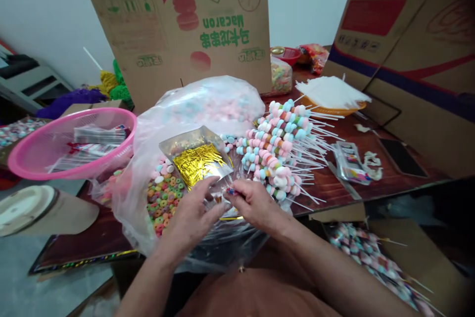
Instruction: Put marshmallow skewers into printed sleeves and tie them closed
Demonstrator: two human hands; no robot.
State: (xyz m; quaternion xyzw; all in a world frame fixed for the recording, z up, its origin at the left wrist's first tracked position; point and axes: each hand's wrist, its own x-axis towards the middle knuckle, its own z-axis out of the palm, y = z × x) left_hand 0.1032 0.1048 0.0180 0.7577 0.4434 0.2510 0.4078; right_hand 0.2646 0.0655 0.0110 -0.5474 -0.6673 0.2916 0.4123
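My right hand [256,203] is closed, thumb against fingers, on the edge of a small clear plastic bag [232,192] with blue and red print. Most of that bag is hidden by the hands. Facing it, my left hand [198,210] has its thumb and fingers apart beside the bag. Just beyond my fingers lies an open packet of gold twist ties [198,162]. Colourful ring-shaped candies [163,201] are left of my left hand, in a large clear bag [128,198]. Pink, white and blue marshmallow skewers [274,146] are piled beyond my right hand.
A pink basket [126,116] holds flat printed bags; below it is a lidded canister [67,210]. Cardboard boxes [230,65] stand behind. To the right are white sticks [334,92], printed bags [351,161] and a phone [403,158]. Wrapped skewers [365,252] lie in a lower box.
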